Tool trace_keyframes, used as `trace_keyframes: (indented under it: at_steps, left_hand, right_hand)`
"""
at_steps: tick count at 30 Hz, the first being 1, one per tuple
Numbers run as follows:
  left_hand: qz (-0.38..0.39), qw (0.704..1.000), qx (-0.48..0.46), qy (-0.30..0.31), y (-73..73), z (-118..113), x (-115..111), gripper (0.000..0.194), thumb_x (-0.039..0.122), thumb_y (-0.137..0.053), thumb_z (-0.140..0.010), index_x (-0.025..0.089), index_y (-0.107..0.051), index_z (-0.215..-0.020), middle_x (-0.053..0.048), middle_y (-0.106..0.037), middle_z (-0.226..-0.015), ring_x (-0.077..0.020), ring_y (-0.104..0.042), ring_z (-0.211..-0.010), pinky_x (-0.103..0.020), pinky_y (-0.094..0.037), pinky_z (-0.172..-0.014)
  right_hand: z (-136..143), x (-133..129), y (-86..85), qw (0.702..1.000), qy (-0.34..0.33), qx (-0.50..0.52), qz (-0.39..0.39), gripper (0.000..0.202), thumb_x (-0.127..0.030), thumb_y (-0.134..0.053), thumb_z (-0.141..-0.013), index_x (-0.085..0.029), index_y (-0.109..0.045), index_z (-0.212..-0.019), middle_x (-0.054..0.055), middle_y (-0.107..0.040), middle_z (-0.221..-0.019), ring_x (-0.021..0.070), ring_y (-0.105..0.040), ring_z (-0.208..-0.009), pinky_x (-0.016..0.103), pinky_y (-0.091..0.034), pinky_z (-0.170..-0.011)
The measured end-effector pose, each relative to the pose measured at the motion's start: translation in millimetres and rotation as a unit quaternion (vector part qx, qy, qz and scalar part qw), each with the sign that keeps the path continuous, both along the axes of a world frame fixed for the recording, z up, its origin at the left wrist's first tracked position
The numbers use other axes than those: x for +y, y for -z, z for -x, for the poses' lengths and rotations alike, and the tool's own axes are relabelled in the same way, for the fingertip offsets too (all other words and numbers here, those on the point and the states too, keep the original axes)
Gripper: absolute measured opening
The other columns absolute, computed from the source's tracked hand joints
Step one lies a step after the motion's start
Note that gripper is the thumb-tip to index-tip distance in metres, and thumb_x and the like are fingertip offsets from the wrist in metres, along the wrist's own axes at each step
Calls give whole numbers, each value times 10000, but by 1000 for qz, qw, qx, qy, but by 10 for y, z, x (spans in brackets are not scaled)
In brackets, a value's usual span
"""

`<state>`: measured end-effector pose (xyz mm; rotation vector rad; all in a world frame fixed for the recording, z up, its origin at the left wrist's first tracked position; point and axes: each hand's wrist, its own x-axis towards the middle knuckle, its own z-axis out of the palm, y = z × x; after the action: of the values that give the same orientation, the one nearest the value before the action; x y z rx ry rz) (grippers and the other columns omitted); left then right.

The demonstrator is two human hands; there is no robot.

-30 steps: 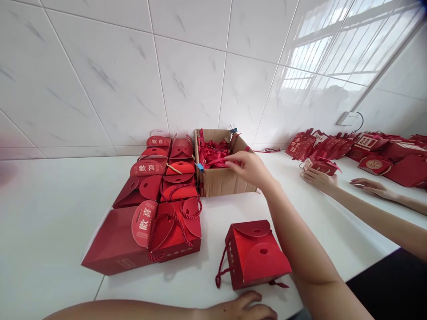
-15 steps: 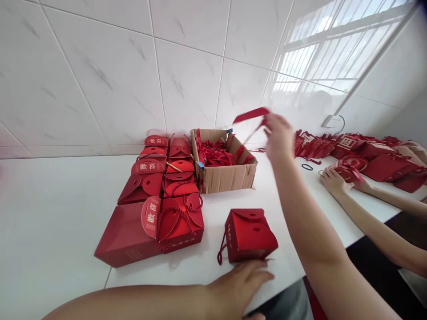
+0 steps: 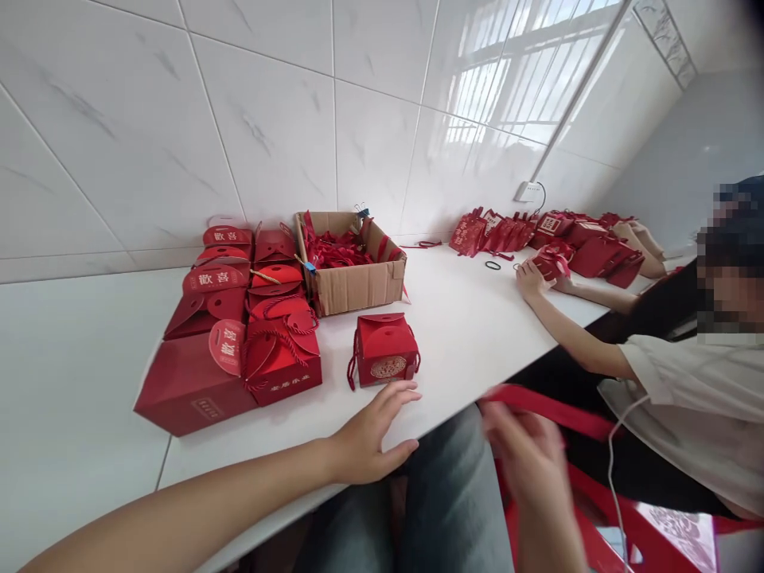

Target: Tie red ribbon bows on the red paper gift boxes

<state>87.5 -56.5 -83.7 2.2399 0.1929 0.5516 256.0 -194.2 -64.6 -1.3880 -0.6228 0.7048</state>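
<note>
My left hand is open at the table's front edge, fingers spread, its fingertips close to the front of a small red gift box. That box stands upright, with a round gold pattern on its front and dark red cords at its sides. Off the table, over the right side of my lap, my right hand is blurred by motion and closed on a red ribbon that trails to the right. Behind the small box is an open cardboard box with many red ribbons in it.
Several red gift boxes with cord handles stand in rows on the left of the white table. At the right a co-worker's hands hold a red box. Beyond lie red bags and a black ring. A tiled wall runs behind.
My right hand has come down from above the cardboard box to the table's near right, bringing the ribbon along. The small box now shows its patterned front. The view has swung right.
</note>
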Motion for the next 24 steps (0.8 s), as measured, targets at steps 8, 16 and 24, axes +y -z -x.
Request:
trace_keyframes:
  at_steps: [8, 16, 24]
  left_hand:
    - [58, 998, 30, -14, -149, -38, -92, 368, 416, -401, -913, 167, -467, -651, 14, -438, -651, -120, -419, -636, -254, -372, -621]
    - [122, 990, -17, -72, -249, -50, -144, 219, 284, -463, -889, 158, -541, -727, -8, -528, -722, -131, -493, -714, -261, -413, -704]
    - [-20, 1000, 1, 10, -198, -4, -225, 215, 258, -490, -867, 174, -543, -676, -21, -556, -699, -128, -513, -665, -252, -439, -651]
  right_hand:
    - [500, 56, 364, 954, -248, 160, 49, 338, -481, -635, -789, -160, -543, -734, -73, -437, -465, 26, -277, -368, 173, -149, -368]
    - [513, 53, 428, 985, -155, 71, -24, 341, -494, -547, -854, -179, -667, -905, 40, -654, -830, 143, -573, -808, 265, -443, -771]
    - [509, 22, 357, 991, -62, 31, -111, 173, -348, -631, -821, -198, -663, -740, 19, -581, -780, 151, -531, -761, 269, -436, -715]
